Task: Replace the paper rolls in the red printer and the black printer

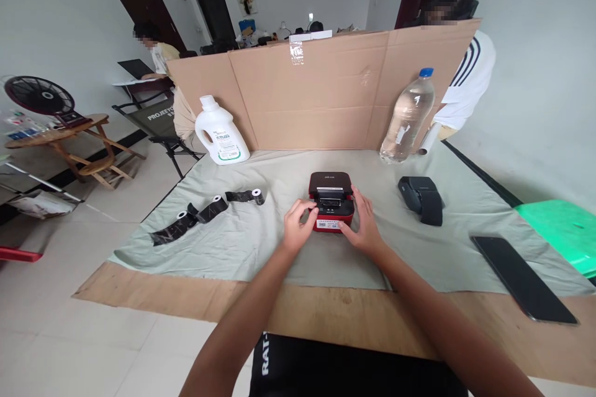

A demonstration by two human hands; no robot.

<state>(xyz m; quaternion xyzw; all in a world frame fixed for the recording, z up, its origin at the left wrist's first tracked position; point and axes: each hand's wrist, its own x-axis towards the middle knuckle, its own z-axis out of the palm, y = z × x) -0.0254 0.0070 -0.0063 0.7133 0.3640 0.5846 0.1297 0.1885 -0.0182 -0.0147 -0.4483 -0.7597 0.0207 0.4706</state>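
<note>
A small red and black label printer [331, 192] sits on the grey-green cloth, its dark lid toward the back and a white label on its front face. My left hand [298, 223] is at the printer's left front edge, fingers bent and the thumb close to the index finger. Around the right front corner is my right hand [365, 223], thumb against the front and fingers along the side. Off to the left lie several unrolled black rolls [213, 208] with white cores. The printer's inside is mostly hidden.
Behind stand a white detergent bottle [223, 133], a clear water bottle [407, 118] and a cardboard screen [307, 99]. A black handheld device [421, 198] and a dark tablet [521, 279] lie to the right, near a green stool [561, 229]. Two people sit beyond the screen.
</note>
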